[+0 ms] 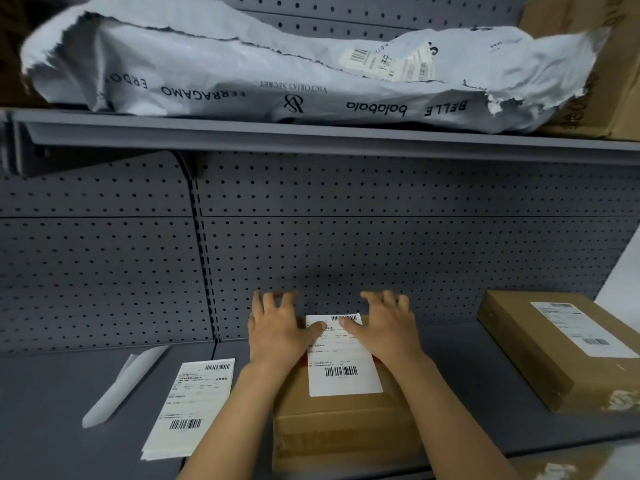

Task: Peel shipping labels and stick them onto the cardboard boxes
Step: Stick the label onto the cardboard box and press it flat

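Observation:
A brown cardboard box (343, 420) lies on the grey shelf in front of me, with a white shipping label (343, 362) flat on its top. My left hand (277, 330) rests palm down on the box's far left side, thumb touching the label's upper left. My right hand (384, 327) lies palm down on the far right side, its thumb on the label's top edge. Both hands have their fingers spread and grip nothing. A small stack of unpeeled labels (192, 407) sits on the shelf left of the box.
A curled strip of backing paper (121, 386) lies at the far left. A second cardboard box (540, 351) bearing a label stands at the right. The upper shelf (311, 136) carries a torn grey mailer bag (277, 67) and another carton (609, 74). Pegboard wall behind.

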Action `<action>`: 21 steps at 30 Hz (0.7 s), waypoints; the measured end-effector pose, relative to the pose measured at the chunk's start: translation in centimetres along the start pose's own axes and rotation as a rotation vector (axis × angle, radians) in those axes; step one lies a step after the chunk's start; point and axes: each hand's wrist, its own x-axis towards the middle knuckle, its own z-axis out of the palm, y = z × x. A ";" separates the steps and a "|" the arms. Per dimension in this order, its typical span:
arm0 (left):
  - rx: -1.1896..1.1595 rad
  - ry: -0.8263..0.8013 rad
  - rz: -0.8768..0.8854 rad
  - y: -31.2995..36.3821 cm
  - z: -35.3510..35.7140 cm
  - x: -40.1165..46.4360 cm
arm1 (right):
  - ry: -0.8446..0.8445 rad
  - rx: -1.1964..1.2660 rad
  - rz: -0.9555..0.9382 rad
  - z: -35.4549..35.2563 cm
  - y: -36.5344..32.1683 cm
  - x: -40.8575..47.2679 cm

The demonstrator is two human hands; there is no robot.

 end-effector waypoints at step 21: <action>-0.173 0.280 0.043 -4.5 -8.5 -2.4 | 0.083 0.284 -0.262 -2.0 -8.1 -0.8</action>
